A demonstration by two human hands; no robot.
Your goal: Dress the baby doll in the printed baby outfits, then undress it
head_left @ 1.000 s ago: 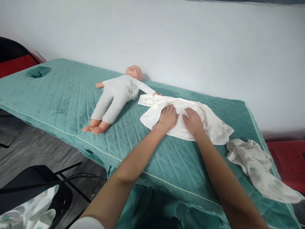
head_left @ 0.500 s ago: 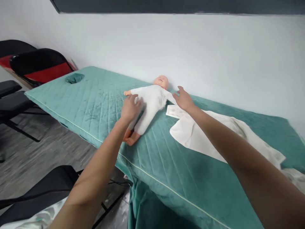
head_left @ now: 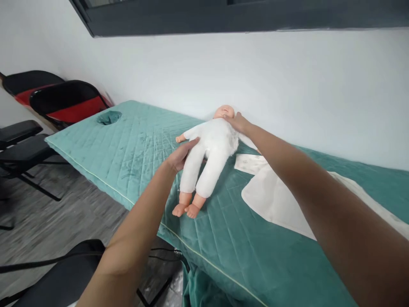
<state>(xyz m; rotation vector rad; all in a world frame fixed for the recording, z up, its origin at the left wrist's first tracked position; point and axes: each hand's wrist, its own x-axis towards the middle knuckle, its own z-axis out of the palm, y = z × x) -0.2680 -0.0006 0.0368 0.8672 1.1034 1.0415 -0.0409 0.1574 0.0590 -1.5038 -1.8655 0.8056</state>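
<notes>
A baby doll [head_left: 215, 138] with a white cloth body lies on its back on the green quilted bed, its bare feet towards me. My left hand [head_left: 183, 154] grips the doll's hip and upper leg, thumb on top and the other fingers hidden underneath. At the neck, my right hand [head_left: 237, 122] holds the doll with its thumb by the chin; the fingers behind are mostly out of sight. A white baby garment [head_left: 277, 198] is spread flat to the doll's right, partly covered by my right forearm.
The green bed [head_left: 153, 140] has a face hole [head_left: 109, 117] at its far left end and runs along a white wall [head_left: 287, 85]. Black-and-red folding chairs [head_left: 73, 100] stand beyond that end. A black chair [head_left: 67, 273] is close at my lower left.
My hands have moved from hovering beside the doll to taking hold of its hip and neck. The doll's legs now look straighter and further apart. The camera view has shifted slightly.
</notes>
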